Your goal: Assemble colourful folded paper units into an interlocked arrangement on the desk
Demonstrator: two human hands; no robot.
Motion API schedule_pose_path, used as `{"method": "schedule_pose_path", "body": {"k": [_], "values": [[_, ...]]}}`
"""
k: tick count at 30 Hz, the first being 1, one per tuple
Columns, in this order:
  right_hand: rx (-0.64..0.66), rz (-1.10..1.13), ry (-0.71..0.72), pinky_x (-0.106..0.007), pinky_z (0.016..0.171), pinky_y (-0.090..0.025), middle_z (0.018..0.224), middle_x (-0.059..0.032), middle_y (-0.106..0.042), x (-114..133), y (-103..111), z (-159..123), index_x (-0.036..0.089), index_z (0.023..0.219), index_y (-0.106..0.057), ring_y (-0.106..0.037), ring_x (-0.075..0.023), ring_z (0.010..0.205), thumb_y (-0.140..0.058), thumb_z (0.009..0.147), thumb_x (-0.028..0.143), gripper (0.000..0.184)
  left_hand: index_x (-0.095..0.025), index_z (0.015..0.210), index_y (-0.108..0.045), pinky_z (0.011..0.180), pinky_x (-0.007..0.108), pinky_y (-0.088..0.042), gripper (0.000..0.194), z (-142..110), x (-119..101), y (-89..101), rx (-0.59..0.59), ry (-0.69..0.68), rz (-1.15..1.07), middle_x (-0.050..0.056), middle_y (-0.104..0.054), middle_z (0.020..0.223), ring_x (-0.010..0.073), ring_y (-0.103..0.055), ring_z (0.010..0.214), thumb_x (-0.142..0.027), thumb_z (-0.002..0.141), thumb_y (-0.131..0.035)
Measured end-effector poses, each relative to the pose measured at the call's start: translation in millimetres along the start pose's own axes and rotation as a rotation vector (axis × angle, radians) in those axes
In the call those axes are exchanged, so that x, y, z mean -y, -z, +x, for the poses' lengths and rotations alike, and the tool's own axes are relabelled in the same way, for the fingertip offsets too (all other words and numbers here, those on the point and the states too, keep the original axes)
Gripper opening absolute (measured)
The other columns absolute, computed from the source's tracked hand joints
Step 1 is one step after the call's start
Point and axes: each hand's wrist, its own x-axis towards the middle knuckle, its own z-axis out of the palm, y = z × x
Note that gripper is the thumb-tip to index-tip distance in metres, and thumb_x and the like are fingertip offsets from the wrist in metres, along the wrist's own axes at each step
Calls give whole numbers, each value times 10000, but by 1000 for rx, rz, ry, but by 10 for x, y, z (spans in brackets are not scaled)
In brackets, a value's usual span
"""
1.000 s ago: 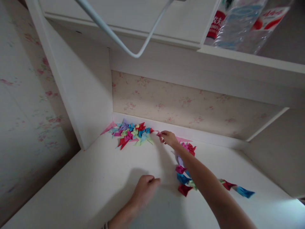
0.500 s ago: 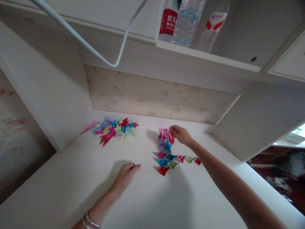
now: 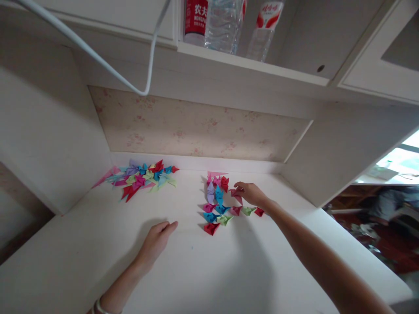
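My right hand (image 3: 250, 193) pinches a pink origami crane (image 3: 237, 196) just above the white desk. Left of and below it lie colourful folded paper cranes in rows: a purple one (image 3: 211, 192), a blue one (image 3: 219, 196), a red one (image 3: 211, 228) and several others. Over the desk's near middle, my left hand (image 3: 156, 240) is closed in a loose fist, thumb on top, and nothing shows in it. A heaped pile of mixed-colour paper cranes (image 3: 140, 179) rests at the back left, away from both hands.
The white desk (image 3: 157, 288) meets a flowered back wall (image 3: 193, 126). A shelf (image 3: 255, 65) overhead holds plastic bottles (image 3: 222, 26). A white bent rod or cable (image 3: 98, 61) hangs at upper left. Side panels (image 3: 347, 152) stand at both ends.
My right hand has carried the pink crane from beside the pile rightward to the rows. The view has swung right. My left hand stays closed over the desk.
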Motion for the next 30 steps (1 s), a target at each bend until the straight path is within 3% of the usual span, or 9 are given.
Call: {"method": "schedule_pose_path", "body": {"k": [5, 13, 30], "values": [[26, -108, 13, -235, 771, -413, 982, -17, -730, 82, -78, 4, 287, 1010, -689, -661, -180, 891, -536, 878, 271, 203, -217, 584, -293, 433, 224, -168, 464, -10, -31, 6, 9, 2, 0, -93, -220, 489, 76, -199, 446, -555, 765, -554], [30, -226, 2, -264, 772, -410, 1083, -16, -708, 120, -156, 44, 339, 1102, -660, -646, -203, 954, -463, 922, 372, 269, -216, 572, -286, 431, 224, -177, 472, 18, -3, 10, 18, 24, 23, -92, -234, 465, 77, -226, 431, -552, 772, -549], [61, -298, 34, -261, 727, -418, 1068, -26, -713, 103, -321, 136, 342, 1179, -613, -662, -204, 917, -472, 913, 408, 308, -214, 569, -277, 447, 234, -190, 472, 16, -7, 20, 40, 13, 48, -86, -235, 466, 84, -252, 437, -540, 794, -533]]}}
